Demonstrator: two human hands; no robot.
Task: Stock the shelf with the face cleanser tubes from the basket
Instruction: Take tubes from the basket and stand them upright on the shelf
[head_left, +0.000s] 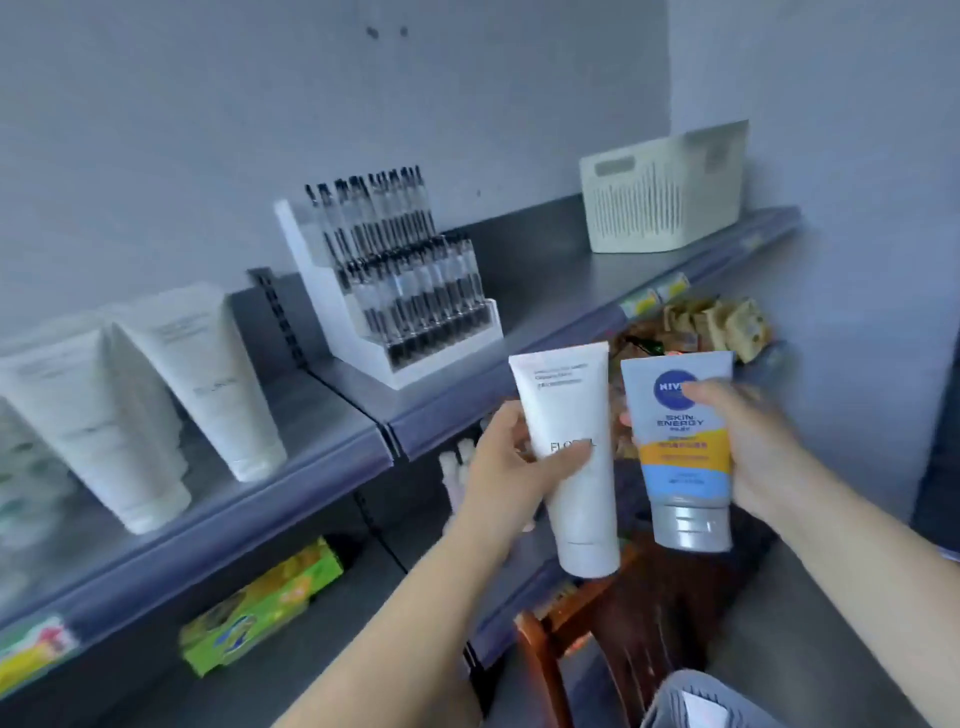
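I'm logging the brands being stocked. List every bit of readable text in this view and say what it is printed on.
"NIVE", rest hidden by the fingers: blue tube in the right hand.
"SKIN ENERGY": same blue tube.
"FLO", rest unclear: white tube in the left hand.
Small print on both tubes: too blurred.
White tubes on the shelf: blurred.
Shelf-edge price tags: unreadable.

At frame centre, the white tube (569, 457) looks matt, smooth plastic; the blue tube (683, 452) beside it is glossier, with a silvery cap. The shelf (545, 280) appears dull grey metal, the upper-right basket (660, 197) ribbed cream plastic.
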